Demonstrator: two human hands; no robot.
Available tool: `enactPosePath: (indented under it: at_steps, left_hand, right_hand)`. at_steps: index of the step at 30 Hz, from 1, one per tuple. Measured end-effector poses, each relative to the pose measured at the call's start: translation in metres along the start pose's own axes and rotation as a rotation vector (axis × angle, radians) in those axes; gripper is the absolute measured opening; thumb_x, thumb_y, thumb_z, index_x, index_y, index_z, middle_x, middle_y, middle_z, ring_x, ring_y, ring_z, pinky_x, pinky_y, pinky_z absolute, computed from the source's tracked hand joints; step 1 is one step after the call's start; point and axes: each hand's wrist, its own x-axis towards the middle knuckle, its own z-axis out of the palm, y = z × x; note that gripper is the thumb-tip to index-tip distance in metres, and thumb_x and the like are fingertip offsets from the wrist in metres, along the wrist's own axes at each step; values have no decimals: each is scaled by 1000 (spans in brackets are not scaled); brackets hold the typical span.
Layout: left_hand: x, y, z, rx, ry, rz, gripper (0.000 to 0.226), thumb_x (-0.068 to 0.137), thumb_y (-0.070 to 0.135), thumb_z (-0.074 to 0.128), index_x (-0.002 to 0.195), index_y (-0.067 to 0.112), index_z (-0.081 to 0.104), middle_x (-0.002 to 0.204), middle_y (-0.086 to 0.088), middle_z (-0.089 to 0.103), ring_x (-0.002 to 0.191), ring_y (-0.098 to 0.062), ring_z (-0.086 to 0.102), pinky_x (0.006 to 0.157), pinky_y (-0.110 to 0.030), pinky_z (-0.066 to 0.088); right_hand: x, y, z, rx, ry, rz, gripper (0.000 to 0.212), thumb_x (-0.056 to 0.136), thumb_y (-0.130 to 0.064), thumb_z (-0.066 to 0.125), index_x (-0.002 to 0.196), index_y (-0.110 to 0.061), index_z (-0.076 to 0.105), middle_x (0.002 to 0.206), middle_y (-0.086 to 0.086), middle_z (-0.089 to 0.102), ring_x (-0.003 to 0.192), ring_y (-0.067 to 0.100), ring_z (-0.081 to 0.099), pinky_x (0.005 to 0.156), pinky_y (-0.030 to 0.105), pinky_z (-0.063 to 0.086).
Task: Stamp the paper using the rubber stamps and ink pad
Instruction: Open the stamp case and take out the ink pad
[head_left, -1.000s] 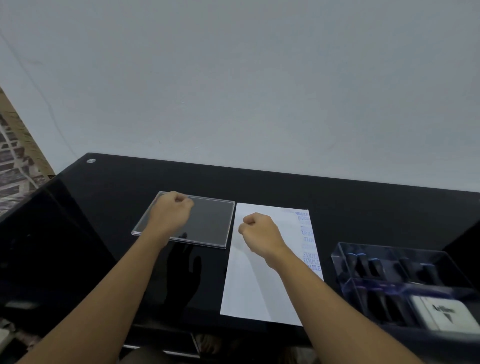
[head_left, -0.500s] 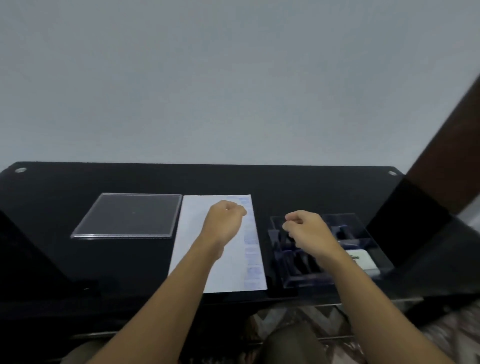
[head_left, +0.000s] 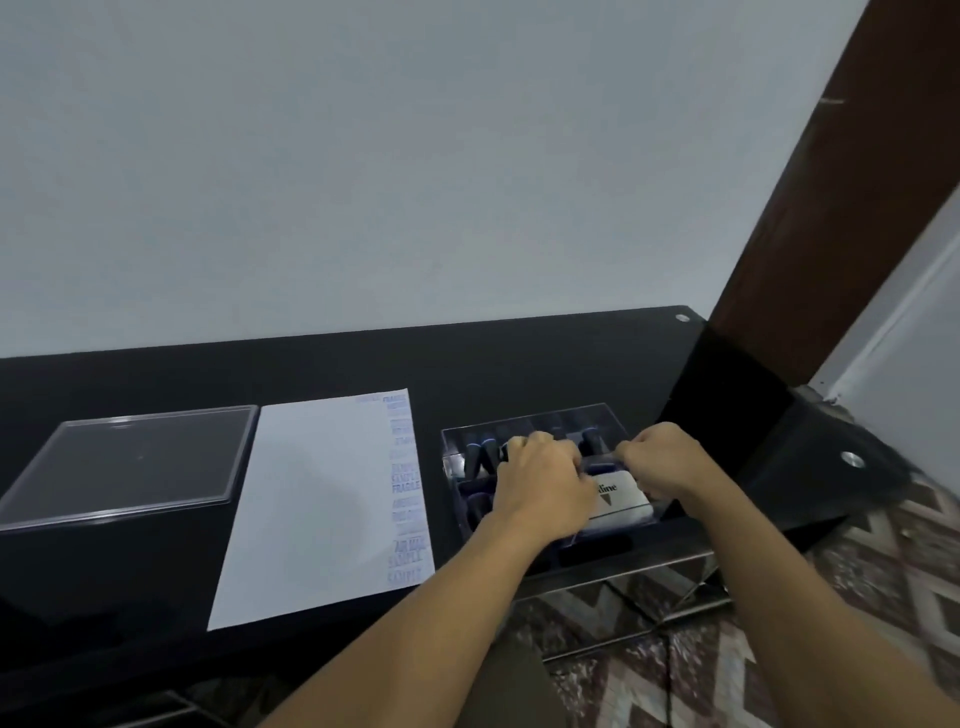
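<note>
Paper (head_left: 322, 499): one white sheet lying flat on the black table (head_left: 519, 374), its long edges running away from the person. A single column of blue-violet stamp impressions runs down its right margin; the words "FRAGILE" and "SAMPLE" are legible, the others too blurred to read. The remainder of the sheet is unmarked. Just right of the paper stands a clear plastic tray (head_left: 535, 418); it contains dark rubber stamps (head_left: 477, 451) with blue bands and a white ink pad (head_left: 621, 501), closed, bearing dark lettering and a dark triangle. Just left of the paper lies a clear flat lid (head_left: 130, 462). Both hands are right of the paper, knuckles up. The left hand (head_left: 540, 483) has its fingers curled down among the stamps; what they hold cannot be told. The right hand (head_left: 660, 467) is curled likewise beyond the ink pad, its fingertips drawn together; the object, if any, cannot be told.
</note>
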Motion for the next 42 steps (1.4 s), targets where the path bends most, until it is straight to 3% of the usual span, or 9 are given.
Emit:
enactPosePath:
  at_steps: [3, 9, 12, 15, 21, 28, 33, 38, 42]
  left_hand:
    - [11, 1, 14, 150, -59, 22, 25, 90, 26, 54, 109, 19, 69, 134, -8, 46, 133, -33, 28, 106, -49, 35]
    - [21, -1, 21, 230, -242, -67, 30, 92, 23, 55, 117, 23, 70, 164, -9, 0, 148, -41, -8, 119, -57, 7]
    - [20, -5, 24, 238, -271, -77, 29, 94, 27, 50, 114, 21, 71, 165, -6, -9, 148, -40, -14, 119, -55, 2]
    - [18, -7, 24, 228, -265, -58, 29, 94, 27, 50, 114, 18, 69, 165, -7, -10, 148, -39, -12, 120, -55, 3]
    - [17, -11, 23, 253, -232, -21, 32, 92, 31, 52, 115, 15, 68, 165, -6, -2, 147, -39, 1, 118, -54, 13]
    - [18, -14, 25, 283, -239, -3, 36, 94, 36, 50, 120, 17, 65, 165, -7, -3, 148, -37, 7, 117, -53, 16]
    - [19, -13, 24, 320, -261, 12, 35, 96, 35, 48, 118, 15, 65, 165, -12, -5, 142, -37, 26, 117, -51, 20]
    - [18, -15, 27, 323, -250, 34, 36, 97, 35, 46, 122, 16, 63, 164, -15, -4, 138, -38, 32, 117, -49, 21]
    - [19, -17, 28, 319, -247, 41, 37, 97, 36, 46, 124, 17, 62, 164, -14, -4, 139, -37, 32, 118, -49, 19]
  right_hand:
    - [5, -3, 3, -8, -31, 0, 31, 93, -25, 57, 66, -15, 47, 63, 2, 49, 57, 17, 45, 51, 26, 32]
    - [11, -11, 13, -100, -74, 9, 20, 97, -29, 55, 99, -10, 62, 89, 5, 62, 74, 16, 56, 55, 28, 37]
    - [11, -14, 19, -162, -96, 2, 13, 94, -23, 53, 95, -11, 60, 93, 7, 62, 80, 19, 58, 63, 29, 41]
    - [11, -16, 21, -180, -103, 0, 11, 95, -19, 52, 88, -12, 56, 89, 6, 61, 76, 18, 56, 61, 29, 40]
    - [8, -14, 24, -189, -92, 0, 10, 94, -18, 54, 97, -10, 59, 89, 6, 61, 76, 18, 55, 59, 29, 39]
    - [7, -18, 28, -273, -123, 22, 15, 95, -21, 56, 102, -9, 59, 93, 7, 61, 85, 22, 59, 73, 30, 45]
    - [6, -18, 31, -270, -39, 39, 15, 96, -22, 56, 104, -9, 56, 82, 4, 53, 69, 15, 51, 60, 29, 39]
    - [6, -19, 34, -284, -8, 55, 26, 95, -21, 58, 116, -7, 60, 97, 9, 59, 76, 21, 54, 68, 32, 42]
    - [5, -19, 36, -306, -28, 34, 13, 97, -21, 58, 105, -10, 56, 89, 6, 56, 73, 18, 54, 67, 31, 44]
